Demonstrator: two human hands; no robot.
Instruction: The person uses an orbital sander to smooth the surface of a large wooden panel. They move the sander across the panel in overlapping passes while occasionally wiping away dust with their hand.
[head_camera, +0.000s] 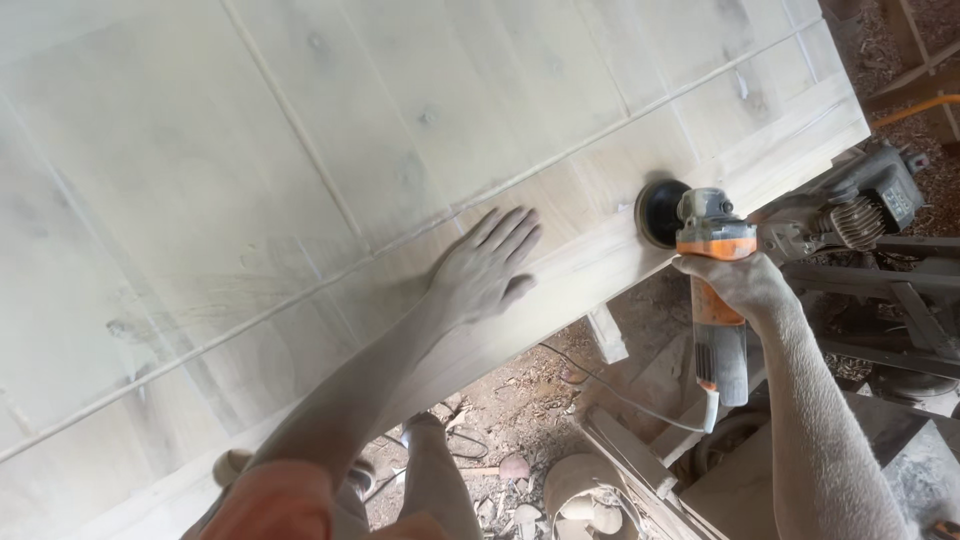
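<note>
Left hand (487, 268): lies palm down on the wooden panel (300, 180), fingers (510, 232) spread and flat, gripping nothing.
Right hand (735, 282): fingers closed around the body of the angle grinder (715, 300), just behind its head.
Angle grinder: orange and grey, dusty; body points down and away from the panel, head at the top. Its cable (625, 395) runs from the rear end toward the floor.
Sanding disc (658, 212): dark and round, set against the panel's surface near the lower edge, to the right of the left hand and well apart from it.
Wooden panel: large, pale, coated in dust, with raised thin strips crossing it; fills the upper left of the view.
Machine (860, 210): grey motor unit with cooling fins, just past the panel's right corner, behind the right hand.
Floor (520, 400): littered with wood scraps and shavings below the panel's edge.
Person's legs (430, 470): dusty, visible beneath the panel's edge.
</note>
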